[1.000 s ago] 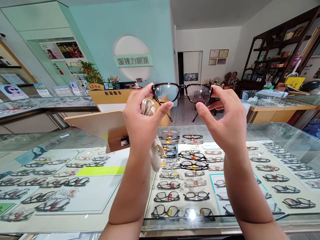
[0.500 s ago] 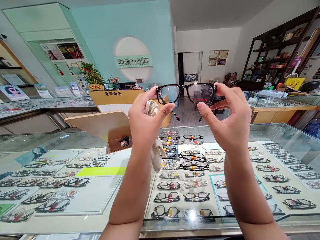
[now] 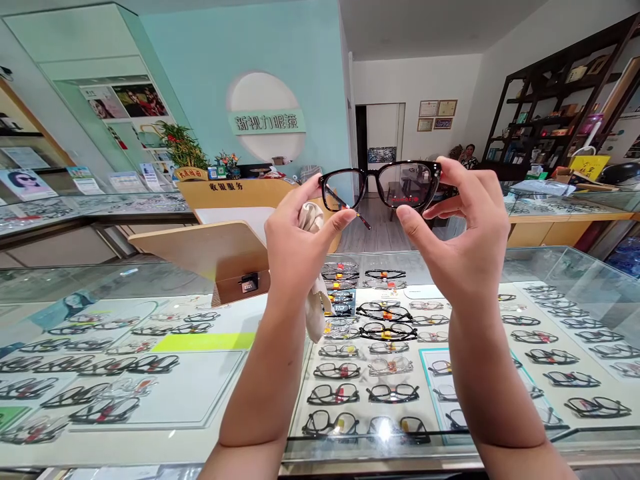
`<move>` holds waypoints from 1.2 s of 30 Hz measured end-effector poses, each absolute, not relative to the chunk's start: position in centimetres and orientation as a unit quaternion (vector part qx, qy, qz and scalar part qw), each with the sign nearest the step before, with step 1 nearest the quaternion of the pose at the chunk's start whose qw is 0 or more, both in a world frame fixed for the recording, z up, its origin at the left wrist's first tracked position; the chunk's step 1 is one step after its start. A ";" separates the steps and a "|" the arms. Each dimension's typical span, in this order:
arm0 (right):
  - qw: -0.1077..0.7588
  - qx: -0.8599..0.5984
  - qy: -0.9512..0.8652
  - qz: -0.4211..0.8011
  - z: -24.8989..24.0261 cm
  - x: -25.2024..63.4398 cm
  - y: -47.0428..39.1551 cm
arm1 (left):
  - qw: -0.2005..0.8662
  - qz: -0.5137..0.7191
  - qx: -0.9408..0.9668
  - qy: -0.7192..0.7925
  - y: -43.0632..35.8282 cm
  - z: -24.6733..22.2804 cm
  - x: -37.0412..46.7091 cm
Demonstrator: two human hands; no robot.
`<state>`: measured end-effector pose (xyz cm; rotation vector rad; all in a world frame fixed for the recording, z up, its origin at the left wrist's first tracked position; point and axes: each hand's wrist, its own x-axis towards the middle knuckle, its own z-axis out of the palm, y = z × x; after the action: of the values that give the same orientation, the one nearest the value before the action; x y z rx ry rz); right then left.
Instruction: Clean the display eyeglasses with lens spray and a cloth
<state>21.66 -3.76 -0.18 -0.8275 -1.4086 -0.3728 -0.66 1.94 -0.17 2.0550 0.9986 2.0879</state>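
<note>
A pair of dark-rimmed eyeglasses (image 3: 373, 172) is held up at arm's length above the glass counter, with red print on its right lens. My left hand (image 3: 297, 233) pinches the left rim between thumb and fingers. In that same hand a crumpled light beige cloth (image 3: 316, 310) is tucked, its end hanging down past the wrist. My right hand (image 3: 463, 230) grips the right edge of the frame, thumb under the lens. One temple arm with a mottled tip shows behind the left lens; the other is hidden.
Below my arms, a glass display case (image 3: 295, 413) holds many rows of eyeglasses. An open wooden box or lid (image 3: 200, 250) stands on it to the left. Beyond are a wooden service counter (image 3: 235, 193), a side display counter (image 3: 565, 217) and, far back, a seated person (image 3: 469, 159).
Both hands have shifted slightly right with the eyeglasses, and the right side of the frame has risen a little and turned. The second temple tip has gone out of sight.
</note>
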 end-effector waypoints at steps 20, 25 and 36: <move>0.701 -0.359 -0.607 -0.109 -0.3 21.7 -3.2 | -0.050 0.702 0.653 0.280 2.2 -0.7 0.0; 0.732 -0.350 -0.582 -0.060 -0.7 21.8 -2.4 | -0.098 0.705 0.644 0.282 1.3 -0.5 0.4; 0.802 -0.291 -0.519 -0.058 0.0 21.4 -2.6 | -0.093 0.707 0.647 0.271 0.8 -0.3 0.6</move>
<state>21.37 -2.59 0.01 -0.6233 -1.1121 -0.1251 0.61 0.81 -0.26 2.1616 0.9069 2.3621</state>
